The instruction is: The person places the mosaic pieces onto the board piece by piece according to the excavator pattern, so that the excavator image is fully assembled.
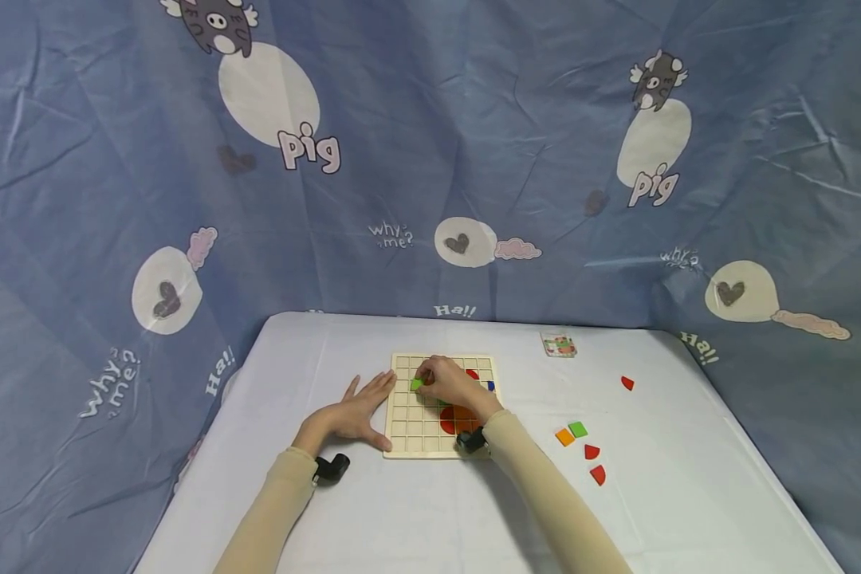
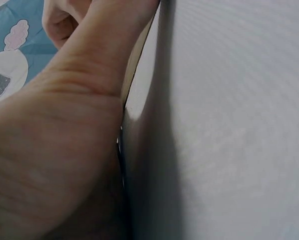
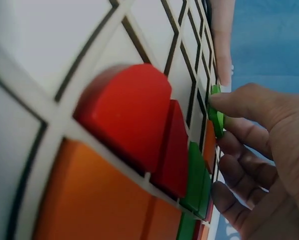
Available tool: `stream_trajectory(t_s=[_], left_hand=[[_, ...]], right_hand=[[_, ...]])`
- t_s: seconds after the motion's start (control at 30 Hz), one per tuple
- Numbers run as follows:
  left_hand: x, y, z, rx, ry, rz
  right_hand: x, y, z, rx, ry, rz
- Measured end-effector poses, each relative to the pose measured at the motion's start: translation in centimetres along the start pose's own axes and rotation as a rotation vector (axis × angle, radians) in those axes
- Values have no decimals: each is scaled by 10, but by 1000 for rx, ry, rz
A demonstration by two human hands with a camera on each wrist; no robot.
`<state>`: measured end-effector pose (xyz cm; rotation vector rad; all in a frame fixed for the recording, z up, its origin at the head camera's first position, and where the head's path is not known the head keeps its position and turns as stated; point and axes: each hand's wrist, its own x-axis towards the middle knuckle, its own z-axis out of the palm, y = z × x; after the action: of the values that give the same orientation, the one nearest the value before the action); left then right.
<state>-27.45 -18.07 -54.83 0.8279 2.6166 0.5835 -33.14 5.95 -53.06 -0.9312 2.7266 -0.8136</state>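
Note:
A wooden grid board (image 1: 405, 438) lies on the table, with red, orange, green and blue tiles set in some of its squares. My left hand (image 1: 351, 414) is spread at its left side, thumb and fingertips right at the edge. Over the upper left part of the board, my right hand (image 1: 450, 384) pinches a green tile (image 3: 217, 120) between thumb and finger. In the right wrist view, a red quarter-circle tile (image 3: 129, 117) and an orange tile (image 3: 99, 195) sit in the squares nearest the camera. My right hand and forearm hide some of the tiles.
To the right of the board lie a loose orange tile (image 1: 564, 437), a green tile (image 1: 577, 430) and red rounded pieces (image 1: 591, 452). Another red piece (image 1: 627, 383) is farther right. A small picture card (image 1: 559, 345) lies near the back. A blue printed curtain (image 1: 416, 159) surrounds the table.

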Motion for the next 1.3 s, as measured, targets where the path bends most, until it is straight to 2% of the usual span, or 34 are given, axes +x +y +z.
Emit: stream_trajectory(t_s=[0.2, 0.5, 0.7, 0.8, 0.93, 1.03, 1.3], left_hand=[[1, 2, -1, 12, -10, -7], [2, 2, -1, 1, -7, -4], [1, 3, -1, -3, 2, -6], [0, 2, 1, 1, 11, -9], [0, 2, 3, 3, 15, -10], [0, 3, 3, -6, 18, -10], [-1, 2, 2, 5, 28, -16]], right_hand=[[0, 1, -1, 3, 4, -30], [4, 3, 1, -19, -25, 23], [2, 2, 0, -24, -22, 15], [-3, 3, -4, 18, -3, 8], [-21, 13, -20, 98, 63, 14], [-41, 30, -35, 117, 132, 34], [-113, 103, -80, 91, 297, 195]])
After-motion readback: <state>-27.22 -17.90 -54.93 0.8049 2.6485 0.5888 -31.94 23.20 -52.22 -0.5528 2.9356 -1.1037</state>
